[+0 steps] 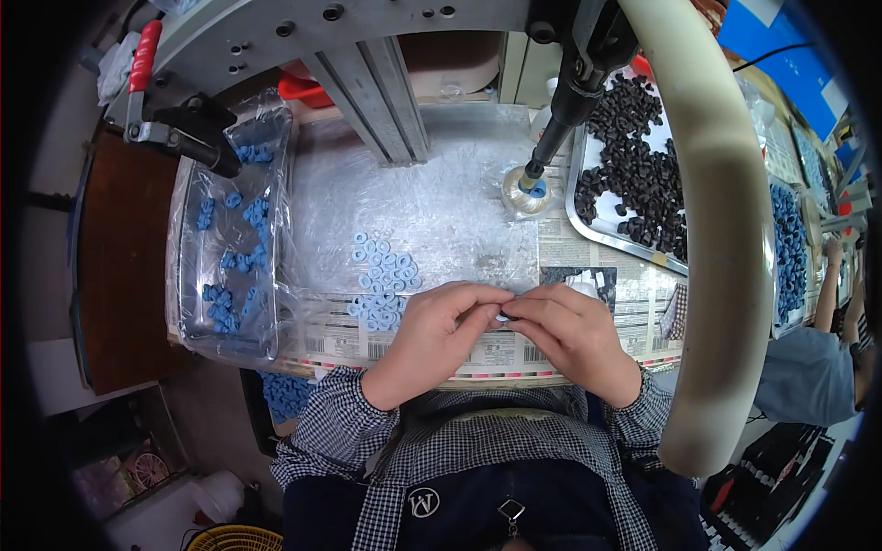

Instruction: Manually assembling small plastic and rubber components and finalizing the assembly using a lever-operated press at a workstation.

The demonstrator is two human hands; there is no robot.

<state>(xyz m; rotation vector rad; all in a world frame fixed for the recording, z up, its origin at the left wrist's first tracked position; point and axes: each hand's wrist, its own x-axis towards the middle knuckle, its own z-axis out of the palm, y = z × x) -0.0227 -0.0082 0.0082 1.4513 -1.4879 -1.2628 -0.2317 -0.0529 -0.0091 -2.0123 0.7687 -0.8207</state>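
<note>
My left hand [441,329] and my right hand [577,331] meet over the front edge of the bench, fingertips pinched together. Between them sits a small light blue piece [502,319], mostly covered by the fingers, with a dark bit beside it that I cannot make out. To the left of my hands, many light blue rings [381,275] lie loose in a patch on the metal plate. Farther off, a blue piece [533,190] rests on a round fixture [525,198] directly under the dark rod of a press [549,147].
A plastic-lined tray [285,220] with blue clumps stands at left, near a red-handled clamp [145,55]. A white tray [588,225] of black parts is at right, behind a thick pale tube [726,230]. Newspaper [322,335] covers the bench. Another person [808,372] is at far right.
</note>
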